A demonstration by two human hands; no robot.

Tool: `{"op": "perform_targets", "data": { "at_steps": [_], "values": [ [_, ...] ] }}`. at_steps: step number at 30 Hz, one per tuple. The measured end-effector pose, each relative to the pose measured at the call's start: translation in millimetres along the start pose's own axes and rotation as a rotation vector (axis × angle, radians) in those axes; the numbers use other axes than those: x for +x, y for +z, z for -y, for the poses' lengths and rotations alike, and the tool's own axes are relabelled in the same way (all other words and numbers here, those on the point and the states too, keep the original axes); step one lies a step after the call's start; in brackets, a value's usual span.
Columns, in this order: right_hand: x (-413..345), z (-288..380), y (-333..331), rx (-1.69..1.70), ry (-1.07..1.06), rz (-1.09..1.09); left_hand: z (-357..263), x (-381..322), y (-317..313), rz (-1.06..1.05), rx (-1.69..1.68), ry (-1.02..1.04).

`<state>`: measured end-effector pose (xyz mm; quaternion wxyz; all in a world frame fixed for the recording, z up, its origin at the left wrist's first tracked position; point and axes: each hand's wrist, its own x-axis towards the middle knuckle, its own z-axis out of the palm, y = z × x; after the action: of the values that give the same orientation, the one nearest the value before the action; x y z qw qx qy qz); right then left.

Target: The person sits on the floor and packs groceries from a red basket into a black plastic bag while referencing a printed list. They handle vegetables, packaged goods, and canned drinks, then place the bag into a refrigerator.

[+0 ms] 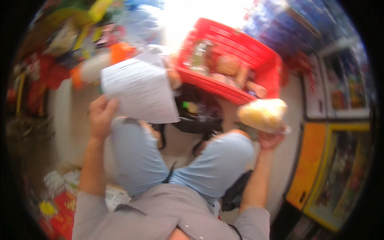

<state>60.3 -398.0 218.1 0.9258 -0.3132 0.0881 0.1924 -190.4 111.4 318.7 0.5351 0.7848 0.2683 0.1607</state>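
Note:
My left hand (103, 115) grips a printed sheet of paper (139, 90) by its lower left corner, above my left knee. More than one sheet seems to be there; the text is blurred. Beyond my right knee, my right hand (271, 138) holds a yellowish package in clear plastic wrap (262, 114), its contents too blurred to name. That package is just outside the near right corner of a red plastic basket (228, 93). Inside the basket are a clear glass jar (201, 57), a round brownish item (228, 64) and several other blurred goods.
A black plastic bag (199, 117) sits on the floor between my feet and the basket. On the left stands a whitish container with orange ends (96, 67) among colourful goods. Yellow-framed (318, 180) and white-framed glass-fronted cabinets (345, 81) line the right side. Red packaging (61, 213) lies behind left.

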Motion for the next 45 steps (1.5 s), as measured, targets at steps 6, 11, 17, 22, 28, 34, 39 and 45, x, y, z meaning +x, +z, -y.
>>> {"op": "perform_targets", "data": {
  "at_steps": [6, 11, 17, 22, 28, 34, 39, 45],
  "values": [
    [8.2, -6.4, 90.1, -0.39, 0.057, 0.17, 16.6, -3.8, 2.4, 0.054, -0.553, 0.02],
    [33.1, -75.6, 158.9, -0.748, 0.16, 0.048, -19.8, 4.4, 41.5, 0.237, -0.707, -0.001],
    [18.0, -124.5, 174.9, -0.639, 0.421, 0.361, -13.8, 29.5, 86.7, 0.395, -0.437, -0.049],
    [8.6, -124.3, 183.7, -0.572, 0.535, 0.345, -21.7, 31.9, 88.8, 0.301, -0.451, -0.131],
    [1.0, -124.4, 175.0, -0.837, 0.422, 0.359, -18.4, 31.7, 92.6, 0.32, -0.298, -0.186],
    [2.7, -123.6, 170.2, -0.865, 0.379, 0.298, -17.3, 31.3, 95.9, 0.364, -0.344, -0.163],
    [3.4, -125.5, 169.1, -0.793, 0.421, 0.266, -22.4, 29.8, 96.4, 0.381, -0.362, -0.166],
    [3.9, -125.7, 169.4, -0.755, 0.455, 0.243, -15.5, 31.2, 97.1, 0.425, -0.397, -0.134]
  ]
}}
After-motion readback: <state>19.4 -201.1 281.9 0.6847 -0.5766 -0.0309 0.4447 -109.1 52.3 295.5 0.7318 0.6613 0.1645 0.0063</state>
